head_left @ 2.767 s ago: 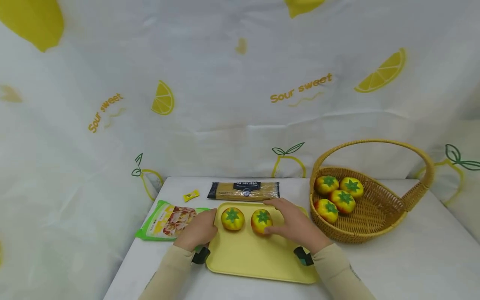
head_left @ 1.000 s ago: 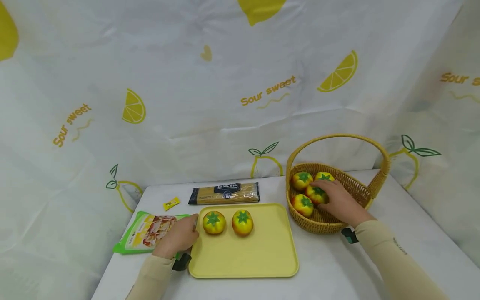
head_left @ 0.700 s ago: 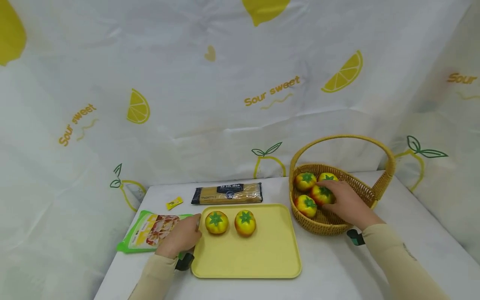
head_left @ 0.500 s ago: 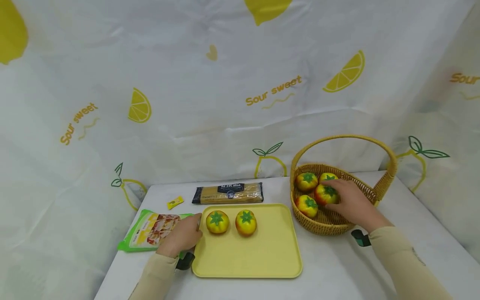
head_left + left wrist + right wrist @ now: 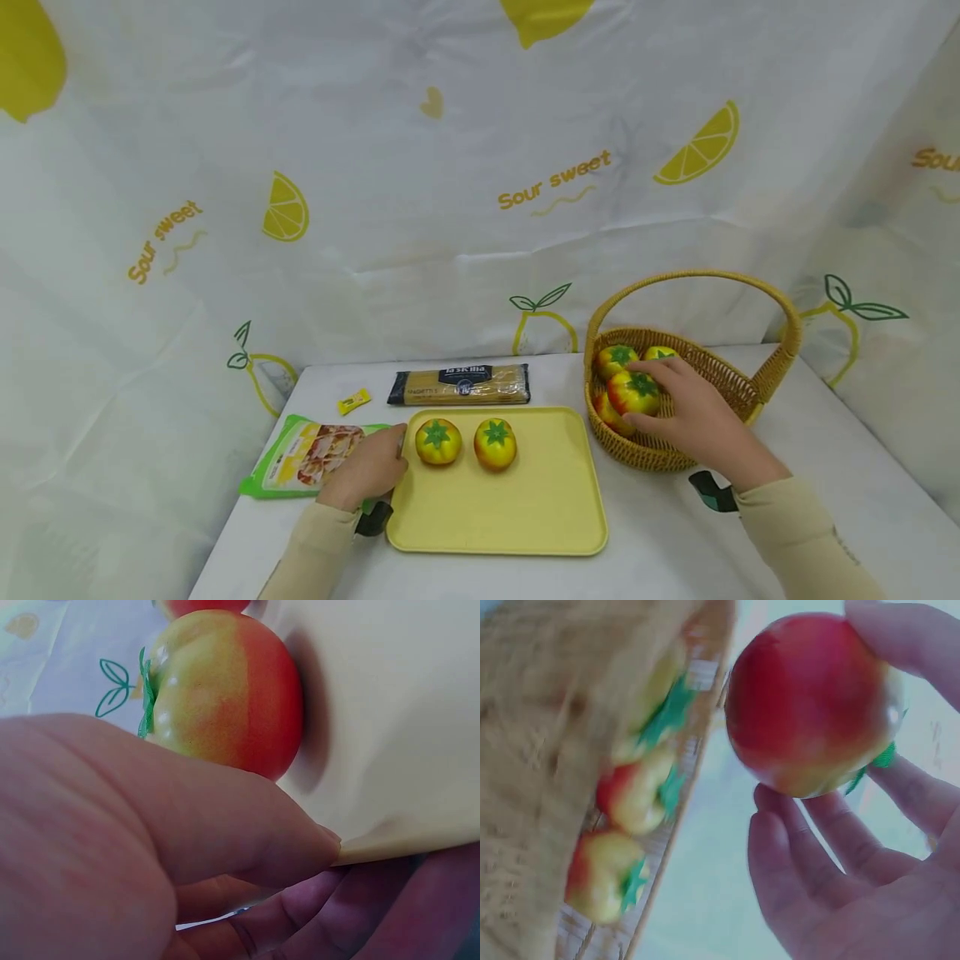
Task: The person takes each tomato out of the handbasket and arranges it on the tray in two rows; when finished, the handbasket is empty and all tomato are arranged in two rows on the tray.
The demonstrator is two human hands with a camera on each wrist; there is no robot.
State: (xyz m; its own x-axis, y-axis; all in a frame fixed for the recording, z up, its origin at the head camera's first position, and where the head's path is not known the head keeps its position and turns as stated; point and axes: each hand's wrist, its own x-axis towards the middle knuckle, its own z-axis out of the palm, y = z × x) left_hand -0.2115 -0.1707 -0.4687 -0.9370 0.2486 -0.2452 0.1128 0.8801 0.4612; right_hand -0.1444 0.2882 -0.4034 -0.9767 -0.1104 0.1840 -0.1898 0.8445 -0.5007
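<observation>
My right hand [image 5: 697,421] holds a yellow-red tomato [image 5: 633,394] with a green star-shaped top, raised over the wicker basket [image 5: 652,457]. In the right wrist view thumb and fingers are around this tomato [image 5: 810,705], apart from the basket wall [image 5: 532,787]. Three other tomatoes, one being [image 5: 617,358], sit inside the basket, partly covered. On the yellow tray [image 5: 517,512] stand two more tomatoes, a left one [image 5: 438,442] and a right one [image 5: 495,444]. My left hand [image 5: 371,468] grips the tray's left edge, thumb [image 5: 247,825] above and fingers below.
A spaghetti pack [image 5: 461,385] lies behind the tray. To the left are a green-edged food bag [image 5: 315,454], partly behind my left hand, and a small yellow packet [image 5: 354,401]. The basket's tall handle [image 5: 693,273] arches over it. A lemon-print cloth hangs behind.
My right hand moved from the tray to the basket, took hold of a tomato there and lifted it, shifting slightly left. My left hand stays at the tray edge. The head view turned.
</observation>
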